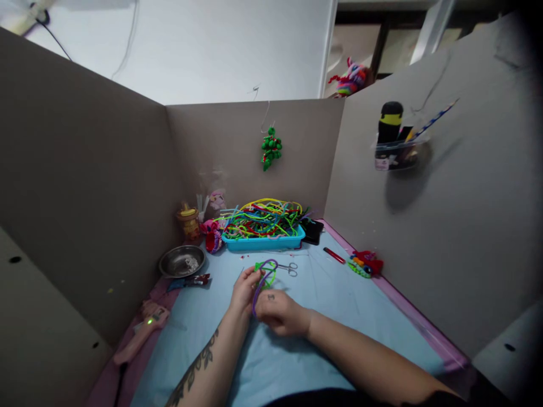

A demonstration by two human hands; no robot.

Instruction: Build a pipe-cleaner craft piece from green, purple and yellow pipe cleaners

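Note:
My left hand (pixel 245 289) pinches a small bent green pipe cleaner piece (pixel 258 267) between thumb and fingers. A purple pipe cleaner (pixel 257 294) arches over the green piece in a loop, and its lower end runs down to my right hand (pixel 282 312). The right hand is closed around that end; its fingertips are largely hidden. Both hands are close together above the blue cloth. Just beyond them lie small scissors (pixel 291 269), handles to the right, blades partly covered by the loop.
A blue tray (pixel 263 244) heaped with colourful pipe cleaners stands at the back. Left are a metal bowl (pixel 182 262), a wrapper (pixel 190 281) and a pink glue gun (pixel 144 330) with a green light. Right lie a red pen-like tool (pixel 334 255) and a colourful craft piece (pixel 365 264).

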